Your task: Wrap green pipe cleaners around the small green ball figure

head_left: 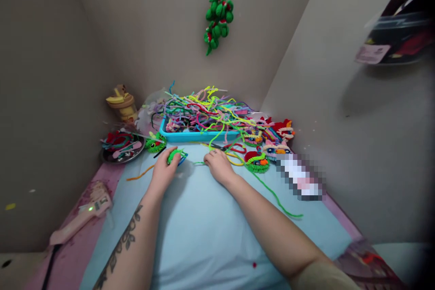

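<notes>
A person's two bare hands work over a pale blue mat (204, 235) spread on a pink bench (78, 208) set in the corner of a grey-walled room. The left hand (163, 170) rests its fingertips on a small green pipe-cleaner piece (176, 155) lying on the mat, the grip narrow and closed about its near edge; a tattoo runs along that forearm. The right hand (219, 164) lies palm down just beside it, fingers curled toward a thin green strand (200, 162) that runs between the two hands; whether it pinches the strand cannot be told.

Behind the hands, a shallow blue tray (193, 136) is heaped with loose pipe cleaners (204, 108) in yellow, green, pink and purple, many spilling over its rim. To the left, a dark round dish (120, 155) holds red and teal pieces, and a green finished figure (155, 142) sits between dish and tray. Finished figures in red, green and pink (268, 140) cluster to the right of the tray. A long green pipe cleaner (275, 197) trails across the mat. A pink glue gun (81, 217) lies at the bench's left edge. A green ornament (218, 16) hangs on the wall above.
</notes>
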Tool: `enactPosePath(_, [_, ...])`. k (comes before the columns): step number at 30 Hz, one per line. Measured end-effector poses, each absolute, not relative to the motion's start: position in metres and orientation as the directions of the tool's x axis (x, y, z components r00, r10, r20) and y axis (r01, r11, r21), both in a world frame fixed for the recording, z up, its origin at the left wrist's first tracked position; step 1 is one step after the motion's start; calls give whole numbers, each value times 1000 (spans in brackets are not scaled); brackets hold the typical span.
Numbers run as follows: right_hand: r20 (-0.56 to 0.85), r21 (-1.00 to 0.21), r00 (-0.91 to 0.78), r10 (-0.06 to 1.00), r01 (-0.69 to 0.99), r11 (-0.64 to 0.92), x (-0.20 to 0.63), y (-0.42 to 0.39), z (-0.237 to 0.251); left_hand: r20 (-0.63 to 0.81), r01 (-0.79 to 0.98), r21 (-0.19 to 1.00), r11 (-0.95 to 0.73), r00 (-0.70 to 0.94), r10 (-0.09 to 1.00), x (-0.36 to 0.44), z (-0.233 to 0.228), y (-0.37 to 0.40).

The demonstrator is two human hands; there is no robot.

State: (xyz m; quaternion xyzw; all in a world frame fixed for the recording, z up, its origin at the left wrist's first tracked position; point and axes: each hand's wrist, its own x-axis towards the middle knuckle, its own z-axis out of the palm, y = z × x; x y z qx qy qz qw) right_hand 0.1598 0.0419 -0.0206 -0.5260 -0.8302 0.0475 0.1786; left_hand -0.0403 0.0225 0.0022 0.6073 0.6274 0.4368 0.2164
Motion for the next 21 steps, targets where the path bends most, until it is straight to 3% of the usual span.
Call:
enactPosePath(5, [450,-513,-185,873,747,423,171,26,-9,145,381,919,-101,-88,985,-25,5,15])
enactPosePath(8, [508,-593,-142,850,657,465,173,15,1,104,259,960,-107,25,994,-11,11,6])
enactPosePath(11, [471,-640,-150,869,620,454,173,10,8,82,197,976,-98,87,993,-2,16,-1])
enactPosePath(16, [426,-756,-67,902,521,396,173,13,4,100,248,961,-123,102,990,2,14,-2])
enactPosePath(21, [253,-903,-28,967,350,247,172,16,-2,165,304,933,-191,109,980,1,6,1])
